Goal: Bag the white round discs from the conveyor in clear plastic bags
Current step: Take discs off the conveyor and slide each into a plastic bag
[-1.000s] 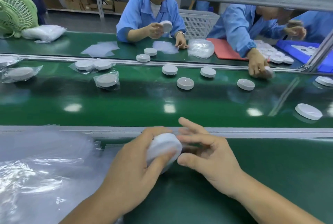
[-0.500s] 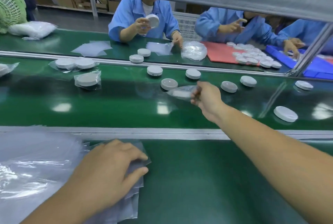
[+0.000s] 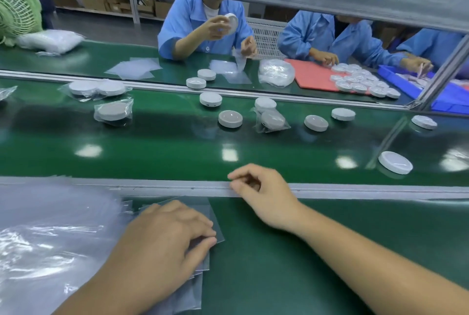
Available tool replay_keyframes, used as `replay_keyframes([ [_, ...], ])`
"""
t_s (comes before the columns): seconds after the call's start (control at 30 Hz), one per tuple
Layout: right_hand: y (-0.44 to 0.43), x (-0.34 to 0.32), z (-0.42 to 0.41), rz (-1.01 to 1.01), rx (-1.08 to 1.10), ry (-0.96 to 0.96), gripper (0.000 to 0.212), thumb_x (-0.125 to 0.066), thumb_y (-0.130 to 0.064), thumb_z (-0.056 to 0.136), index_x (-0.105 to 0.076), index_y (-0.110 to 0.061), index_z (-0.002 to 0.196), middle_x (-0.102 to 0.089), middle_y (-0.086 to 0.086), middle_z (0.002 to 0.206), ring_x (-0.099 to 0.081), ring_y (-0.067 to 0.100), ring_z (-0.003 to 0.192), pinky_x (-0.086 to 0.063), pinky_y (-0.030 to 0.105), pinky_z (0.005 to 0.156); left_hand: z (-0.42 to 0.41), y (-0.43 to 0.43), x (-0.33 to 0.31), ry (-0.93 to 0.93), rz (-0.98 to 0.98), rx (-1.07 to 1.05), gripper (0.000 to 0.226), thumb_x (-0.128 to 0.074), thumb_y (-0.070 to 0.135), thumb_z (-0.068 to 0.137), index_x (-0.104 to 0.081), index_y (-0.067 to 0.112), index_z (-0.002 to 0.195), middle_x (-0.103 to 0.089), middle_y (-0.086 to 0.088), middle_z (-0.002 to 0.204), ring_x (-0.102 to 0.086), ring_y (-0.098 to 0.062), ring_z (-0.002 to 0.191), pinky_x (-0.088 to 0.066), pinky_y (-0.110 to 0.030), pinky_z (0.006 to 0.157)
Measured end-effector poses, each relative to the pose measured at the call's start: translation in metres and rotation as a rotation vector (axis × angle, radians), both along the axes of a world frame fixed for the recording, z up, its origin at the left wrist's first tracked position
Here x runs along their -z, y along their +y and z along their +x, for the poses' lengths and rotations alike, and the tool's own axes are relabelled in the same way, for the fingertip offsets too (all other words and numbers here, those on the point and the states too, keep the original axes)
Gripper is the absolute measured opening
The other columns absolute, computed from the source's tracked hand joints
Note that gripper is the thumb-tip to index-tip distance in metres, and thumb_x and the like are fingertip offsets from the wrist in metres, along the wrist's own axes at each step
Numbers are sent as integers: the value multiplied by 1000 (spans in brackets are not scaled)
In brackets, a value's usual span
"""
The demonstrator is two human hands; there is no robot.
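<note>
My left hand (image 3: 162,236) rests on a stack of clear plastic bags (image 3: 205,215) on the near green bench, fingertips pinching the top bag at its right edge. My right hand (image 3: 261,193) hovers over the metal rail with loosely curled fingers and holds nothing. On the green conveyor (image 3: 152,152) lie several bare white discs, among them one (image 3: 230,118) in the middle and one (image 3: 395,165) at the near right. A bagged disc (image 3: 271,120) lies beside them, with more bagged discs (image 3: 113,111) to the left.
A large sheet of clear plastic (image 3: 50,238) covers the bench at the left. Across the belt, people in blue coats handle discs and bags. A red mat (image 3: 312,76) with several discs, a blue tray (image 3: 446,96) and a green fan (image 3: 17,7) stand beyond.
My right hand let go of the bagged disc on the conveyor and drew back to the near rail, empty. My left hand stays on the bag stack.
</note>
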State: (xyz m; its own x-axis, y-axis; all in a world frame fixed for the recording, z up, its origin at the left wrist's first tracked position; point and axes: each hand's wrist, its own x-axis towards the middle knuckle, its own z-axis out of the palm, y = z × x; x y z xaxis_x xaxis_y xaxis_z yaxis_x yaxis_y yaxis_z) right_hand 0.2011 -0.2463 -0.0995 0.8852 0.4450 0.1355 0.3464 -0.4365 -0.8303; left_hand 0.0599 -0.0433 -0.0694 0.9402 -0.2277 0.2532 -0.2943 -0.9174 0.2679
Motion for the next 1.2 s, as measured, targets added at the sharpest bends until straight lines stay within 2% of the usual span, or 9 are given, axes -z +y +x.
replay_keyframes([
  [0.1, -8, 9, -16, -58, -10, -192, 19, -67, -28, 94, -71, -45, 102, -65, -31, 105, -65, 2, 103, -51, 13, 89, 1, 10, 0, -20, 25, -64, 29, -50, 56, 88, -77, 44, 87, -66, 36, 97, -61, 1, 94, -52, -31, 74],
  [0.2, -4, 6, -9, -13, 48, -139, 19, -68, -29, 94, -70, -47, 99, -68, -24, 101, -64, -3, 104, -49, 11, 90, 4, 23, 8, 94, 51, -44, 30, -46, 64, 94, -67, 55, 113, -53, 45, 118, -43, 12, 117, -40, -22, 96],
  [0.3, 1, 9, -4, -87, 68, -169, 13, -69, -31, 92, -71, -43, 94, -69, -26, 95, -61, -5, 102, -44, 7, 86, 7, 22, 14, 131, 14, 18, 38, -45, 71, 90, -59, 60, 123, -48, 49, 122, -36, 16, 118, -37, -11, 96],
  [0.47, 2, 15, -7, -258, -6, -341, 18, -59, -47, 88, -70, -38, 98, -65, -26, 94, -51, -1, 106, -44, 22, 93, 4, 13, 19, 75, 12, -9, 34, -45, 72, 89, -64, 61, 113, -53, 46, 116, -42, 10, 103, -44, -13, 82],
  [0.7, 1, 14, -5, -207, 42, -302, 22, -58, -52, 83, -71, -39, 94, -66, -23, 93, -54, 0, 103, -46, 22, 89, 2, 7, 19, -6, 9, -40, 14, -65, 60, 85, -73, 53, 94, -56, 30, 83, -51, 2, 76, -46, -19, 58],
  [0.87, 1, 9, -7, -75, 58, -171, 20, -62, -48, 80, -75, -36, 90, -69, -24, 92, -62, 3, 103, -54, 30, 93, 2, 5, 21, -22, 21, -53, 16, -61, 60, 85, -74, 53, 90, -56, 31, 88, -52, 1, 78, -40, -17, 59],
  [1.0, -2, 8, -6, 46, 94, -109, 8, -70, -28, 85, -77, -30, 85, -72, -24, 90, -67, 1, 88, -50, 14, 80, 1, 0, 20, -22, 29, -78, 9, -72, 52, 82, -76, 47, 77, -60, 32, 100, -49, 2, 80, -35, -16, 61],
  [1.1, -4, 6, -6, 111, 127, -59, 10, -71, -17, 90, -78, -20, 84, -75, -13, 83, -63, -3, 72, -44, 8, 69, -1, -3, 18, -24, -15, -75, 10, -75, 47, 82, -76, 42, 74, -60, 34, 102, -50, 4, 81, -45, -19, 63],
  [1.2, -4, 3, -6, 121, 143, -41, 12, -71, -14, 91, -78, -18, 82, -73, -13, 77, -60, -3, 68, -42, 8, 66, -2, -4, 15, -25, -121, -80, 21, -58, 54, 87, -75, 43, 79, -60, 38, 100, -55, 7, 90, -51, -20, 69],
])
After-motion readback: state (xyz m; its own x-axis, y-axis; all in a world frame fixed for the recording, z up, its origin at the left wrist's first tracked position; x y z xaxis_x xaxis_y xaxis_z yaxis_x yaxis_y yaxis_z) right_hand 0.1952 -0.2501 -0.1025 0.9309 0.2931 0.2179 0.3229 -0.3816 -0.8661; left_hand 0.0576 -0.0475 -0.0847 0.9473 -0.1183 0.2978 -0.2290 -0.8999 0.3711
